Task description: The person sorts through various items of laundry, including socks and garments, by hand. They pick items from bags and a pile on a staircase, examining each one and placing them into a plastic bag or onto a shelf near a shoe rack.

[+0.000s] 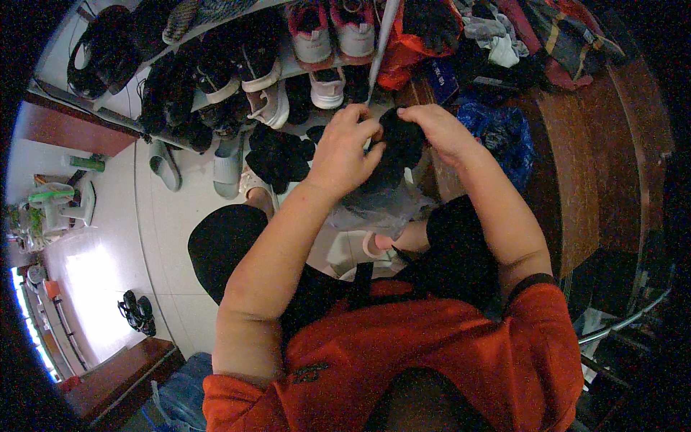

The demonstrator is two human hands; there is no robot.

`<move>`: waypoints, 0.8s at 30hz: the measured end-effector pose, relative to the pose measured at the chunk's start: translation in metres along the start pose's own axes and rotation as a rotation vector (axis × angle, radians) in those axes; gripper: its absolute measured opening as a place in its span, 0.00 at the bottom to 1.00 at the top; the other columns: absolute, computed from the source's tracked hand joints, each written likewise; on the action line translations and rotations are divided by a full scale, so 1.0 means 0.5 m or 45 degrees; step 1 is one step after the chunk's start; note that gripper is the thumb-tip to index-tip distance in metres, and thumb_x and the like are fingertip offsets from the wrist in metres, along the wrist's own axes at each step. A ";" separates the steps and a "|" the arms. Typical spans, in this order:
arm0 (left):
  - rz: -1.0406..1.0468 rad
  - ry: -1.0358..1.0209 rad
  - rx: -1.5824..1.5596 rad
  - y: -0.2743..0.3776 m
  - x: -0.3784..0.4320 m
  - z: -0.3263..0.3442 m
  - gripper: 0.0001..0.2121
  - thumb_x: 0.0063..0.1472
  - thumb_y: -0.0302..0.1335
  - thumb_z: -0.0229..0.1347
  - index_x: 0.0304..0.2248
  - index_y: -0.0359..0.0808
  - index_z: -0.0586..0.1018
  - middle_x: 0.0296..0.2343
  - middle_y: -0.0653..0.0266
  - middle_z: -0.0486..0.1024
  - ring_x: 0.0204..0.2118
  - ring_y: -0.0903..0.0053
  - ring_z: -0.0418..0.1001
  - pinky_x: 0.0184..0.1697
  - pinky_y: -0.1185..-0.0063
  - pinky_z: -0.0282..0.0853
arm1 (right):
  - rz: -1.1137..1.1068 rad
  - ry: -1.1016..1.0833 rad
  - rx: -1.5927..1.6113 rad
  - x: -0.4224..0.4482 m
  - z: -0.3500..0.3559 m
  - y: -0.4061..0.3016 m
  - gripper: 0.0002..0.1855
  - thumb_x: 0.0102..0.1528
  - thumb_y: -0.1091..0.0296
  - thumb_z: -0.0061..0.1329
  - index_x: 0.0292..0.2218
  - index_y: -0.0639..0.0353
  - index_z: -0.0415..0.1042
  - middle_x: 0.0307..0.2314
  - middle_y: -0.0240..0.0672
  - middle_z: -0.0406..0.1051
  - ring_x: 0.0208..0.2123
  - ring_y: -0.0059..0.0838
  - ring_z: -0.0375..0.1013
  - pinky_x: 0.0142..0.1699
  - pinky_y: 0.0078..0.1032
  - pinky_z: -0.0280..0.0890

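Observation:
Before me, a dark, soft-looking item [404, 143], perhaps a shoe or bundled cloth, is held up between my hands. My right hand [444, 132] grips its upper right edge, thumb on top. Curled fingers of my left hand [348, 148] meet its left side; what lies between those fingertips is too dark to make out. Below the dark item hangs a clear plastic bag [378, 208], above my feet; whether the two are joined is not plain. Left of my left hand, a black bundle or shoe [278, 156] rests on the floor.
A shoe rack [178, 46] holding several pairs, including white sneakers [310, 40], spans the far side. Grey slippers [227, 167] lie on the tiled floor. Wooden steps [572, 162] rise at right beside a blue plastic bag [505, 140]. An orange bag [394, 70] and a pole [382, 48] stand ahead.

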State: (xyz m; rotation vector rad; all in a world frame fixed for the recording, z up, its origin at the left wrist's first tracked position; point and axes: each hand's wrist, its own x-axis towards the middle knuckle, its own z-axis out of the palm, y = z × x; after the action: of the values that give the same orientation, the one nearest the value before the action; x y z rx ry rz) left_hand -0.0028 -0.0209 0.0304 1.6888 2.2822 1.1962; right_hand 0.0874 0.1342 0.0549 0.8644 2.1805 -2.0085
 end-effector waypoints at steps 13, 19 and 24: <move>0.182 0.061 -0.144 0.023 -0.001 0.005 0.11 0.41 0.23 0.52 0.29 0.37 0.69 0.32 0.58 0.64 0.36 0.63 0.63 0.37 0.76 0.61 | -0.161 -0.027 -0.352 0.013 -0.003 0.007 0.14 0.45 0.64 0.39 0.27 0.68 0.68 0.22 0.35 0.68 0.24 0.23 0.65 0.31 0.18 0.58; -0.180 -0.299 -0.425 0.037 -0.010 -0.006 0.08 0.44 0.24 0.49 0.28 0.35 0.68 0.27 0.56 0.67 0.31 0.62 0.66 0.34 0.74 0.62 | -0.403 0.107 -0.592 0.021 -0.035 0.011 0.17 0.46 0.60 0.39 0.23 0.69 0.68 0.20 0.34 0.67 0.24 0.20 0.63 0.29 0.17 0.57; -0.338 -0.110 -0.267 -0.016 0.001 -0.012 0.12 0.48 0.27 0.47 0.33 0.32 0.66 0.26 0.55 0.67 0.28 0.65 0.66 0.33 0.78 0.61 | -0.180 0.160 -0.482 0.008 -0.027 -0.004 0.17 0.46 0.58 0.40 0.24 0.67 0.67 0.22 0.31 0.67 0.24 0.20 0.63 0.28 0.18 0.57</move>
State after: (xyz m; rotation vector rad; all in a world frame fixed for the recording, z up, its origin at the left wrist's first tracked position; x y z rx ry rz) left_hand -0.0124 -0.0243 0.0299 1.2938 2.1582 1.2271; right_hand 0.0876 0.1482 0.0571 0.8214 2.6374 -1.5420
